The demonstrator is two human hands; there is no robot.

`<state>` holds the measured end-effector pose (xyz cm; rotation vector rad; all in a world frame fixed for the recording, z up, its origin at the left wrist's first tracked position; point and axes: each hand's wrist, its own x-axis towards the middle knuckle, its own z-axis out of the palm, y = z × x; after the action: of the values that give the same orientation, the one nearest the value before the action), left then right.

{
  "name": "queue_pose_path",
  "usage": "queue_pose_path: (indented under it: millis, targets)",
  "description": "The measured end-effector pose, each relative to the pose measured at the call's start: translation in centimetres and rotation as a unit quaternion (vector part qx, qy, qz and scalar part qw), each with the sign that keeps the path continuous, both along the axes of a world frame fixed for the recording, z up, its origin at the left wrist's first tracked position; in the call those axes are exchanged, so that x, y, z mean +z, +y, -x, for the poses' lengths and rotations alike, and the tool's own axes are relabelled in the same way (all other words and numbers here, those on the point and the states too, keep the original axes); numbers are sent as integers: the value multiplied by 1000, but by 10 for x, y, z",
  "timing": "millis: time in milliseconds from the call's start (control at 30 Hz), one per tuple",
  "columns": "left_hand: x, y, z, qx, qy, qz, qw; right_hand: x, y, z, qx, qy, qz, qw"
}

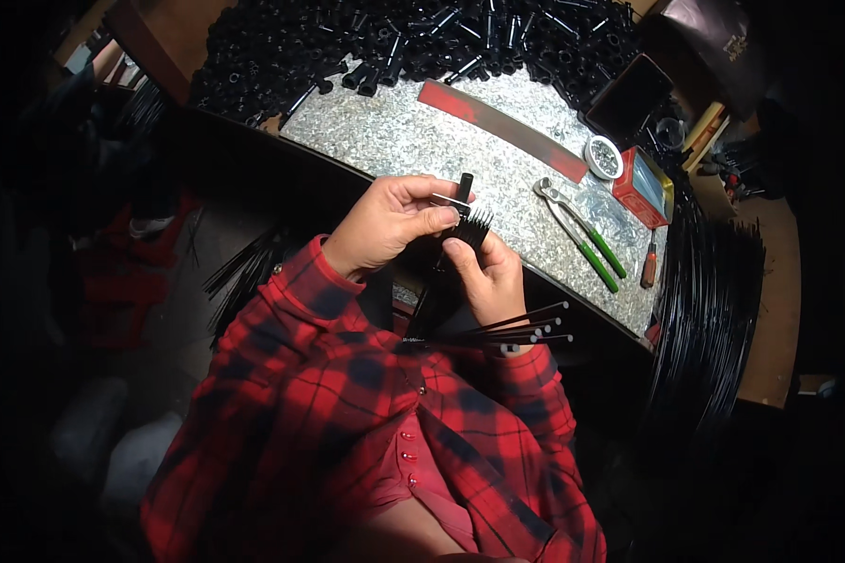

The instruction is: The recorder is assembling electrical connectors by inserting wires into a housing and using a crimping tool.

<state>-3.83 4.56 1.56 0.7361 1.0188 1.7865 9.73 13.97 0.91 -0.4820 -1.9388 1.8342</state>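
Seen from above: a speckled grey worktop (413, 141), heaped along its far edge with a pile of short black tubes (347, 42). At the right edge, a thick sheaf of long black rods (709, 310) hanging in a curve. On the worktop, a flat red strip (502, 127) lying slantwise; beside it green-handled pincers (582, 230), a red box (640, 188), a small round tin (604, 157) and a red-handled screwdriver (649, 266).

Over the near edge, in red plaid sleeves, both hands raised close together. Left hand (385, 225) clamped, thumb against forefinger, on a small black tube (465, 185) with a pale metal piece at its side. Right hand (488, 277) closed just below, thumb pressing a fan of thin black ribs (479, 225) up toward that tube; loose rib ends (526, 328) jutting out to the right beneath the wrist.

Step in hand, by the look of it: seating rib ends around the tube, one fitting mid-assembly, held in the air and well clear of the worktop. Next move likely calling for steady pinch from the left and fine fingertip alignment from the right; exact seating hidden by the fingers.
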Motion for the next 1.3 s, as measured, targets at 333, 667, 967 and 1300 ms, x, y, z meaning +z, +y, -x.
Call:
queue_pose_path:
  millis: [333,667,967,1300]
  targets:
    - [-1,0,16,-88,-6,-35,995,-4,18,0,98,-17,112,989]
    - [5,-2,-13,-1,-30,-29,999,7,16,-7,85,-71,74,991]
    - [-9,2,-24,-22,-195,-28,980,-3,11,-9,74,-1,116,990]
    - [-19,3,-29,12,-167,-37,985,-8,15,-3,85,-19,116,989]
